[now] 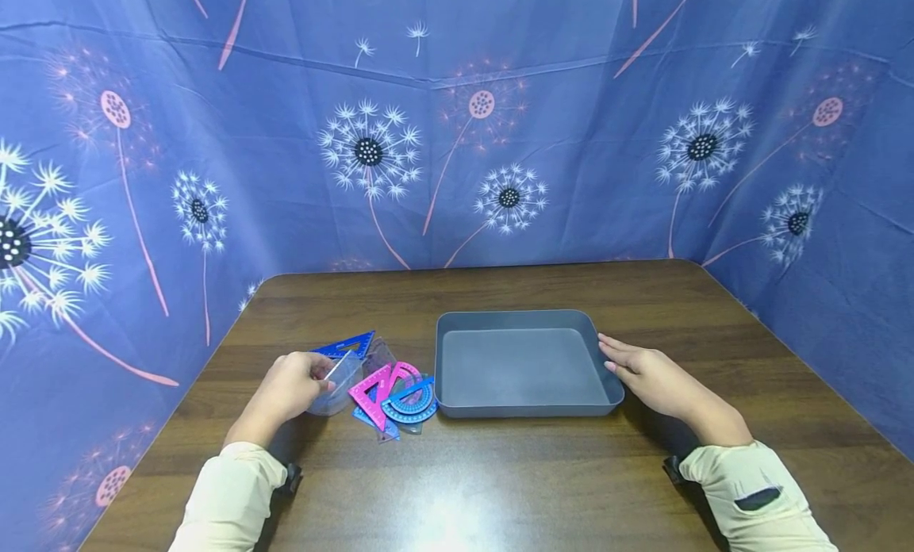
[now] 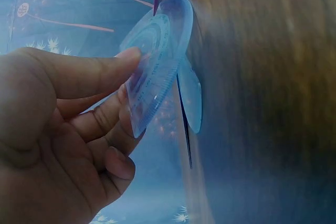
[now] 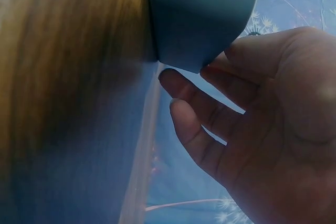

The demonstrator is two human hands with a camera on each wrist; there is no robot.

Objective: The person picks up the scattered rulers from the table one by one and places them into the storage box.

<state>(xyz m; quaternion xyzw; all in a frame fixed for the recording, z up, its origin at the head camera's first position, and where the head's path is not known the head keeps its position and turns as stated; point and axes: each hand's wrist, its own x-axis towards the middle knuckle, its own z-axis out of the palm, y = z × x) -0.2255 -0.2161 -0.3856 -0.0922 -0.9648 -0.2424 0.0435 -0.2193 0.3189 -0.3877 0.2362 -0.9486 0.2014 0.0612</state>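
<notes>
My left hand (image 1: 289,385) pinches a clear protractor (image 2: 160,69) between thumb and fingers, tilted up off the table. Below it, another clear plastic piece (image 2: 191,98) shows at the tabletop in the left wrist view. Just right of this hand lies a loose pile: a blue set square (image 1: 357,343), a pink set square (image 1: 367,395), a pink protractor (image 1: 408,369) and a blue protractor (image 1: 414,409), overlapping each other. My right hand (image 1: 653,377) has its fingers extended at the right wall of a grey rectangular tray (image 1: 517,409), fingertips right at the rim.
The wooden table (image 1: 457,473) carries the tray at its middle, with the pile close against the tray's left side. A blue curtain (image 1: 593,139) with dandelion prints hangs behind the table and on both sides.
</notes>
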